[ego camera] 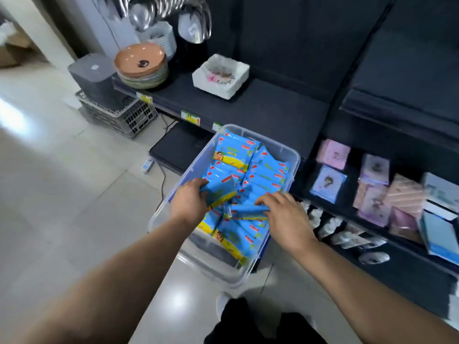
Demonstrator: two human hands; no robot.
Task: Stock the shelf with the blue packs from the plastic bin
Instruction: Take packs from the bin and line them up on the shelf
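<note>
From the head view, both of your hands are down in the clear plastic bin (278, 150), which sits on the floor against the dark shelf (260, 108). Your left hand (190, 202) has its fingers curled around a blue pack (221, 189), lifted at a tilt above the others. Your right hand (285, 214) has its fingers folded over the end of a second pack (244, 210), lying edge-up just beyond your fingertips; how firm that hold is, you cannot tell from here. More blue packs (236, 152) fill the bin ahead of your fingers, stacked loosely.

The wrappers look slick, so a light pinch on the right could let that pack slip back into the pile. The bare shelf stretch lies past your fingertips, near a white box (221, 75) and a stack of bowls (141, 65). Reach carelessly and you could nudge them.
</note>
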